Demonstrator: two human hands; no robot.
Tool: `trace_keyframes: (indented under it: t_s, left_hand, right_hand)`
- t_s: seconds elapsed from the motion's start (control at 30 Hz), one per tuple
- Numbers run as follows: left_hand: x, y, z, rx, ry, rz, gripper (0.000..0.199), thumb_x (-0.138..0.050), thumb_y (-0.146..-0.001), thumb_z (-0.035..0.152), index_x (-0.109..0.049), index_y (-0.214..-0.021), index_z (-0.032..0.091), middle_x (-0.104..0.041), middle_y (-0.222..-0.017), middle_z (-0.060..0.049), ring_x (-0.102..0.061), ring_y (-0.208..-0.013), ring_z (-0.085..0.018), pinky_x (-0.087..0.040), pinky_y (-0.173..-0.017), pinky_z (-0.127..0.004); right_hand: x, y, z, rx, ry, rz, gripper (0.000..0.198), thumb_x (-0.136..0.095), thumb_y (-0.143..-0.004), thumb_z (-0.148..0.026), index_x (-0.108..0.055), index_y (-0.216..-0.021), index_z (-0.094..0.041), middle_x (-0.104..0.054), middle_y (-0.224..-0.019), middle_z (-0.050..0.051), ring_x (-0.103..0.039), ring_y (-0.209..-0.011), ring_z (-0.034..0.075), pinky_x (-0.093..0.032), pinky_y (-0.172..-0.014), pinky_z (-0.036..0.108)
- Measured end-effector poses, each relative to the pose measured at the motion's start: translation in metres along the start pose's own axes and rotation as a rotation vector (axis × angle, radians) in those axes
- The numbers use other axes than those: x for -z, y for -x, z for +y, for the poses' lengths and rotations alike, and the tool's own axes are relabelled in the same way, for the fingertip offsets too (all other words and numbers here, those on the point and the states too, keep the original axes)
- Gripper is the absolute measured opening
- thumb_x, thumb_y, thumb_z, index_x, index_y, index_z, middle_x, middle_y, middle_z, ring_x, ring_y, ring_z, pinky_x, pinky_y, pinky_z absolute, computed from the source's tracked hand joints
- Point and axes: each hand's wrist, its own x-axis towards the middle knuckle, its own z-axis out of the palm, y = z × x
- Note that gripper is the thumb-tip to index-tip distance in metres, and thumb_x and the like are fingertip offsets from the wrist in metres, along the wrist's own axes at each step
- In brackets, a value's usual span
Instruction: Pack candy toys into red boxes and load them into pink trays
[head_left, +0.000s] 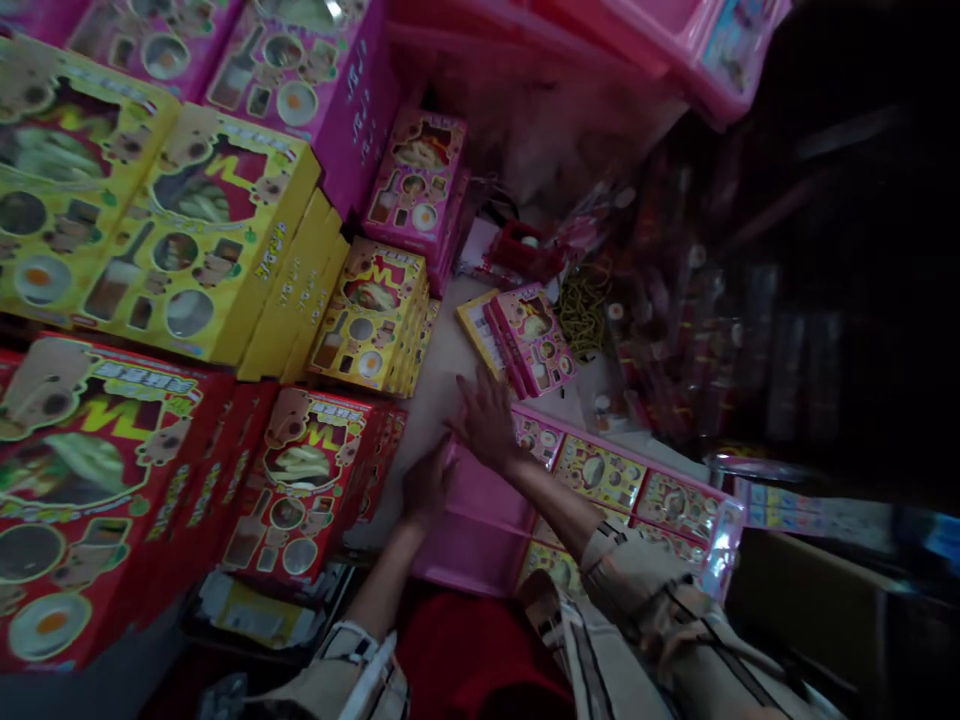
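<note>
A pink divided tray [480, 480] lies in front of me, with small illustrated boxes [600, 475] filling its right compartments. My right hand [484, 425] reaches over its far left corner, fingers spread, holding nothing that I can see. Just beyond those fingers are a small pink box [534, 340] and a yellow one [484, 325] partly under it. At the tray's left side is my left hand [427, 485], dim and slightly blurred. Its fingers look apart and empty; whether they touch the rim I cannot tell.
Stacked yellow boxes [210, 230], red boxes [97, 480] and magenta boxes [300, 70] line the left. Smaller stacks [367, 320] stand beside them. Beyond the tray lie a greenish heap of small bands [583, 305] and clear packets [675, 330]. More pink trays [675, 50] are at the top.
</note>
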Motion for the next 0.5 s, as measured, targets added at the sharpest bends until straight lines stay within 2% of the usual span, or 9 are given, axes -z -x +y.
trace_keyframes:
  t_s: [0.07,0.13,0.2,0.27,0.33,0.4,0.5]
  left_hand:
    - [0.003,0.014,-0.01,-0.005,0.02,-0.028,0.06,-0.054,-0.103,0.042,-0.042,-0.159,0.023,-0.059,-0.151,-0.01,-0.062,-0.133,-0.025,-0.049,-0.112,-0.037]
    - [0.006,0.033,-0.021,0.005,0.034,-0.028,0.065,-0.058,-0.1,0.043,-0.041,-0.159,0.022,-0.057,-0.153,-0.012,-0.06,-0.135,-0.028,-0.05,-0.113,-0.041]
    - [0.008,0.052,-0.03,-0.014,0.068,-0.02,0.064,-0.058,-0.1,0.041,-0.042,-0.159,0.021,-0.057,-0.152,-0.013,-0.06,-0.136,-0.028,-0.05,-0.113,-0.043]
    - [0.009,0.067,-0.035,-0.046,0.099,-0.025,0.058,-0.055,-0.101,0.038,-0.047,-0.155,0.02,-0.06,-0.149,-0.014,-0.06,-0.135,-0.028,-0.05,-0.113,-0.043]
    - [0.007,0.076,-0.036,-0.034,0.102,-0.041,0.052,-0.052,-0.101,0.036,-0.052,-0.15,0.018,-0.064,-0.144,-0.014,-0.063,-0.132,-0.029,-0.05,-0.112,-0.044]
    - [0.005,0.079,-0.034,0.03,0.087,-0.051,0.052,-0.05,-0.102,0.038,-0.053,-0.148,0.015,-0.067,-0.14,-0.016,-0.065,-0.129,-0.03,-0.052,-0.109,-0.044]
    - [0.003,0.075,-0.031,0.114,0.067,-0.082,0.055,-0.052,-0.101,0.043,-0.052,-0.15,0.018,-0.069,-0.136,-0.014,-0.068,-0.123,-0.031,-0.053,-0.104,-0.042]
  right_hand:
    - [0.033,-0.022,0.012,-0.068,0.01,0.168,0.07,-0.063,-0.094,-0.059,-0.049,-0.151,-0.021,-0.035,-0.163,0.021,-0.03,-0.152,0.039,-0.026,-0.122,0.061]
    - [0.062,-0.055,0.032,-0.274,0.04,0.32,0.078,-0.067,-0.089,-0.066,-0.051,-0.146,-0.015,-0.042,-0.154,0.024,-0.038,-0.144,0.04,-0.033,-0.116,0.06]
    - [0.078,-0.092,0.054,-0.466,0.047,0.266,0.094,-0.074,-0.078,-0.072,-0.05,-0.144,-0.008,-0.052,-0.139,0.027,-0.048,-0.132,0.04,-0.039,-0.11,0.059]
    - [0.083,-0.122,0.07,-0.541,0.027,0.139,0.106,-0.079,-0.073,-0.071,-0.044,-0.15,-0.008,-0.054,-0.135,0.026,-0.052,-0.126,0.038,-0.042,-0.106,0.056]
    - [0.084,-0.137,0.074,-0.554,0.026,0.068,0.107,-0.078,-0.076,-0.068,-0.037,-0.156,-0.011,-0.05,-0.141,0.026,-0.051,-0.127,0.039,-0.042,-0.104,0.057]
    - [0.087,-0.128,0.06,-0.505,0.037,0.074,0.099,-0.072,-0.083,-0.067,-0.036,-0.158,-0.014,-0.045,-0.145,0.026,-0.046,-0.131,0.04,-0.04,-0.105,0.059]
    - [0.091,-0.067,0.012,-0.251,-0.061,0.114,0.096,-0.071,-0.081,-0.067,-0.039,-0.159,-0.023,-0.045,-0.142,0.019,-0.045,-0.131,0.037,-0.041,-0.107,0.054]
